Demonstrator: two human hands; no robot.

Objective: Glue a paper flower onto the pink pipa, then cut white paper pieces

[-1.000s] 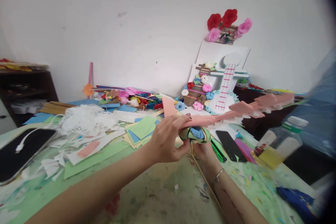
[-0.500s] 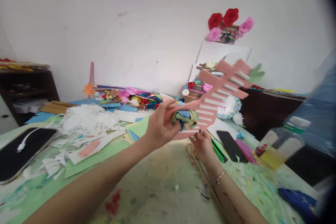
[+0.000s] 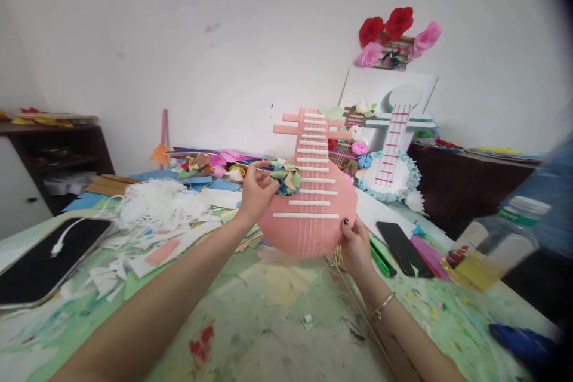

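A pink paper lute (image 3: 274,233) with white crossbars and thin strings stands upright above the table, its front turned to me. My right hand (image 3: 357,243) is closed on its lower right edge, thumb on the front. At its left side, my left hand (image 3: 258,191) pinches a green and blue paper flower (image 3: 286,179) against the lute's face. Whether the flower is fixed to the lute, I cannot tell. Pale green paper leaves (image 3: 332,112) show at the top of the neck.
White string (image 3: 154,206) lies heaped at left beside paper scraps and a tablet (image 3: 45,259). A white paper lute (image 3: 394,155) leans at the back. On the right are a phone (image 3: 403,249), green pens (image 3: 382,258), a bottle (image 3: 496,245) and a blue tool (image 3: 521,343).
The lute has turned from a rightward tilt to upright, its face now toward me. My left hand and the flower have shifted left and up; my right hand still grips the lower edge.
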